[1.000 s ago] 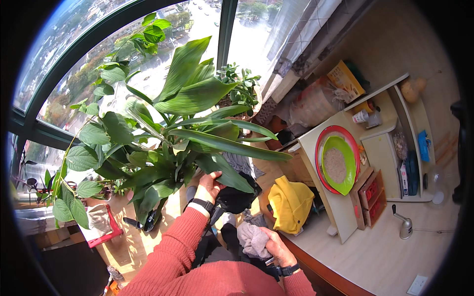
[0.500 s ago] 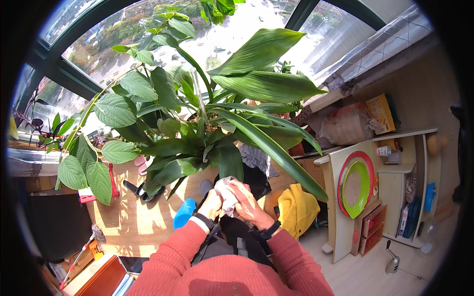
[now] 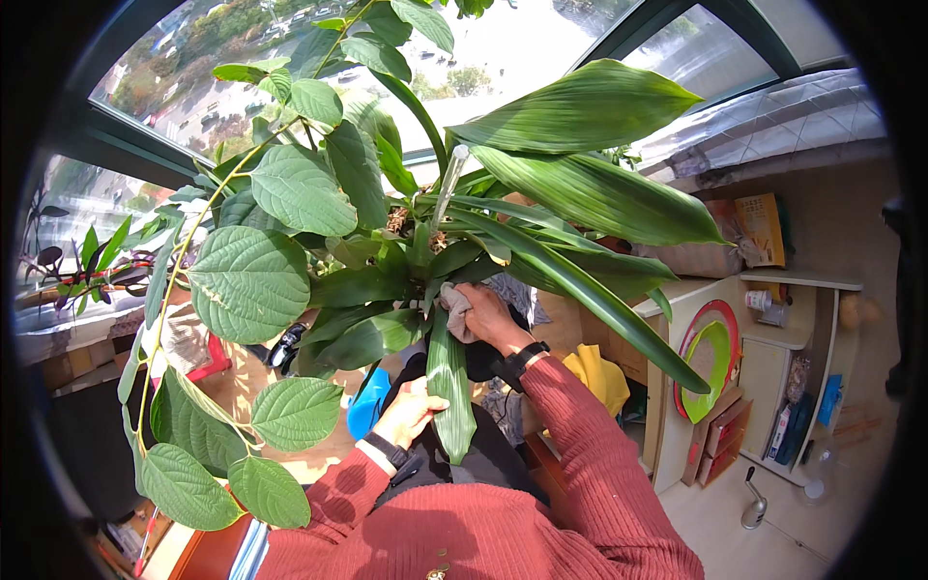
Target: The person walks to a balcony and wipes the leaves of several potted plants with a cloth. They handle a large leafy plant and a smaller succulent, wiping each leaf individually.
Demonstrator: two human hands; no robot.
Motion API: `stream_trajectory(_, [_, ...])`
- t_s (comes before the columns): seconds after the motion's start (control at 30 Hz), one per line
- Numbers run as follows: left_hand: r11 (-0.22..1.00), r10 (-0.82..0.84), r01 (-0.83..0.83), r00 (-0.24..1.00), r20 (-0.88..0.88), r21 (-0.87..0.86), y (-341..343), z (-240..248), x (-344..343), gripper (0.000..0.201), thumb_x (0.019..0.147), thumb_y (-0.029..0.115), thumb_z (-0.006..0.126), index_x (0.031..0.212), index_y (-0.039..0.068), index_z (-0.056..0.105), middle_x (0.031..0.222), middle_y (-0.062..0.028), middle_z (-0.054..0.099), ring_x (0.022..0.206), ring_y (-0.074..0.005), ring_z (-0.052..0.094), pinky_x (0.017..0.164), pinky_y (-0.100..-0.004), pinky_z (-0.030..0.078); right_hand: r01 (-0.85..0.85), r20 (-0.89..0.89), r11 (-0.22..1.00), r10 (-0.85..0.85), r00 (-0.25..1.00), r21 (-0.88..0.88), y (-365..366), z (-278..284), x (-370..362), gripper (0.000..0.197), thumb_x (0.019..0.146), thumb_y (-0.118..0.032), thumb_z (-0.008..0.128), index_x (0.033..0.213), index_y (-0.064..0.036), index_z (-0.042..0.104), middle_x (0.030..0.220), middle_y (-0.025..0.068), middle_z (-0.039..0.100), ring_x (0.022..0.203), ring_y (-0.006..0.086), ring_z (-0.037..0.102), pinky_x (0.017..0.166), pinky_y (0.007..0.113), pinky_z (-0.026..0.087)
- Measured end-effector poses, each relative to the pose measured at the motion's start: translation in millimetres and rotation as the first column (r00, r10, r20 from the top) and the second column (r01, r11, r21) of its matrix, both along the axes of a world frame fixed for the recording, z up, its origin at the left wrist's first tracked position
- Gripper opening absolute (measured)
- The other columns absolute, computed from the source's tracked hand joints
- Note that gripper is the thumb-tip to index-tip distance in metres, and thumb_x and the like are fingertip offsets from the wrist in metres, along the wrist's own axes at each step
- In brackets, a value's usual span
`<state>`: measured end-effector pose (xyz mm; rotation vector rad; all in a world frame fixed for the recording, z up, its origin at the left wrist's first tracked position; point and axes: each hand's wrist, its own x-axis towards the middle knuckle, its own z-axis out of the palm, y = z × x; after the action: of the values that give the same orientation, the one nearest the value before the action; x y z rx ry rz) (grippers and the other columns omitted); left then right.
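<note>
A large potted plant with broad green leaves fills the middle of the head view. One long drooping leaf hangs toward my lap. My left hand pinches this leaf by its left edge, low down, with the thumb lying on it. Near the leaf's upper part, my right hand is closed on a crumpled pale cloth. The cloth lies against the leaf's base. Other foliage hides the pot and most of the stems.
Trailing leaves hang on the left, near my left arm. A blue container and a yellow cloth-like item stand by my legs. At right are shelves and a green leaf-shaped tray. Windows rise behind the plant.
My hands were together on the cloth and have parted. The right hand has carried the cloth up to the leaf's base; the left now grips the leaf. The view has shifted closer to the plant.
</note>
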<state>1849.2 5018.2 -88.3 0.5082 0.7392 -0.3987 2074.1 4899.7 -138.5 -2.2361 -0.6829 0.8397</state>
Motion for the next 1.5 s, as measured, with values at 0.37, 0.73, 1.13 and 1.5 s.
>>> stream_trajectory(0.37, [0.999, -0.022, 0.020, 0.999, -0.039, -0.045, 31.5, 26.6, -5.0, 0.064, 0.082, -0.021, 0.057, 0.142, 0.000, 0.051, 0.131, -0.0101, 0.064, 0.122, -0.0249, 0.065, 0.103, -0.0366, 0.056, -0.041, -0.014, 0.935, 0.049, 0.999, 0.353, -15.3, 95.4, -122.6, 0.052, 0.085, 0.003, 0.056, 0.136, -0.0078, 0.060, 0.131, 0.0215, 0.061, 0.120, 0.0427, 0.059, 0.105, 0.047, 0.048])
stream_trajectory(0.73, [1.000, -0.023, 0.023, 1.000, 0.009, -0.002, 19.1, 52.8, 1.1, 0.068, 0.081, -0.021, 0.051, 0.146, 0.000, 0.048, 0.133, -0.0094, 0.063, 0.119, -0.0227, 0.064, 0.103, -0.0360, 0.053, -0.060, -0.149, 0.992, 0.076, 0.986, 0.110, 13.9, 50.2, -43.7, 0.042, 0.082, 0.001, 0.055, 0.123, -0.0015, 0.063, 0.114, 0.0229, 0.065, 0.108, 0.0450, 0.061, 0.095, 0.049, 0.050])
stream_trajectory(1.13, [0.974, 0.207, -0.192, 0.970, 0.128, -0.116, -31.8, 92.9, -7.3, 0.080, 0.073, -0.018, 0.052, 0.151, -0.006, 0.039, 0.141, -0.0168, 0.058, 0.125, -0.0262, 0.062, 0.099, -0.0342, 0.057, -0.086, -0.507, 0.907, 0.307, 0.805, 0.412, -104.2, 151.0, -91.2, 0.048, 0.085, -0.006, 0.054, 0.132, -0.0013, 0.060, 0.114, 0.0203, 0.068, 0.107, 0.0319, 0.067, 0.096, 0.038, 0.051])
stream_trajectory(1.5, [0.968, -0.229, 0.222, 0.972, 0.053, 0.116, -126.3, 51.7, 81.2, 0.050, 0.091, -0.005, 0.062, 0.141, -0.008, 0.054, 0.133, -0.0220, 0.065, 0.117, -0.0315, 0.068, 0.100, -0.0386, 0.056, 0.480, -0.553, 0.875, -0.374, 0.745, 0.055, -297.0, 139.8, -35.5, 0.022, 0.098, -0.003, 0.057, 0.116, -0.0025, 0.068, 0.105, 0.0054, 0.072, 0.093, 0.0137, 0.067, 0.083, 0.031, 0.055])
